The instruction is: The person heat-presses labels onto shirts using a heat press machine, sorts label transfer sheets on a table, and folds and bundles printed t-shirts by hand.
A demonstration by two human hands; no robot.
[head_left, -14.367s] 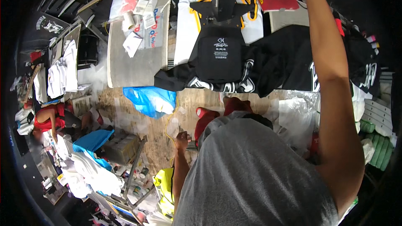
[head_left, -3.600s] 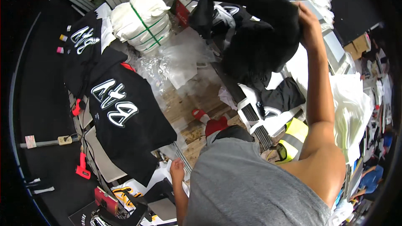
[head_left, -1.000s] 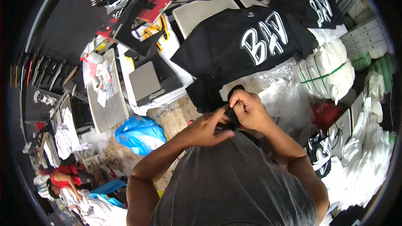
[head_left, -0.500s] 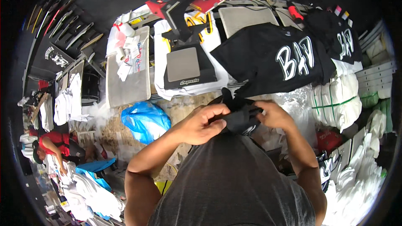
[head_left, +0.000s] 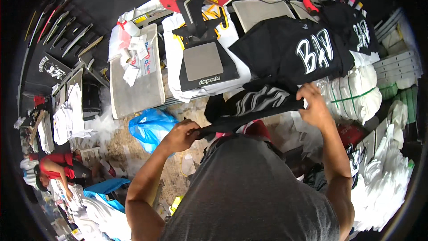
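I hold a black T-shirt [head_left: 254,105] with a white striped print stretched out in front of my chest. My left hand [head_left: 182,135] grips its lower left edge. My right hand [head_left: 312,105] grips its right edge, higher up. Just beyond the shirt stands a heat press [head_left: 203,62] with a grey square plate, resting on white cloth. To the right of the press lies another black T-shirt [head_left: 303,49] with large white letters, spread flat.
A grey board [head_left: 138,85] with paper scraps lies left of the press. A blue plastic bag [head_left: 149,127] sits on the floor below it. Bundled white garments [head_left: 356,93] stack at the right. A person in red [head_left: 55,169] crouches at far left among white shirts.
My hands were together at my chest, bunched on the black shirt. They have moved apart and now pull it open and wide, showing its white print.
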